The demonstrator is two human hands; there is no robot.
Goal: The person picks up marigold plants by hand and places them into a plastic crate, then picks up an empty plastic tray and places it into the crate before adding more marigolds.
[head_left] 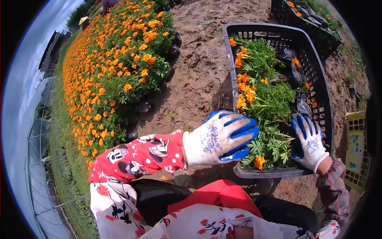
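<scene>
Head view, hazards first: expect bruised stems and snapped blooms under the left hand point(219, 137), pressed palm-down on the marigold plants point(264, 99) at the near left corner of the black crate point(320, 79), fingers stretched long and held close together, gripping nothing visible. Judge the same risk at the right hand point(309, 143), laid on foliage at the near right corner, fingers straight and slightly fanned; cannot tell of anything pinched beneath the palm. Watch for tipping: crate set on uneven bare soil point(199, 59), so likely to rock under lopsided pressure and spill black pots point(296, 73) toward the near side. Allow also for a glove catching on the open lattice of the crate sides. Find the crate right of centre, near end between both hands, far end pointing away, well apart from the marigold bed point(111, 71) on the left, near a second crate point(302, 16) at far right and a yellow crate point(356, 147) at right. Read the load as leafy green plants with orange blooms, massed along the left side, thinner on the right with pots showing, several stems leaning over the near rim
</scene>
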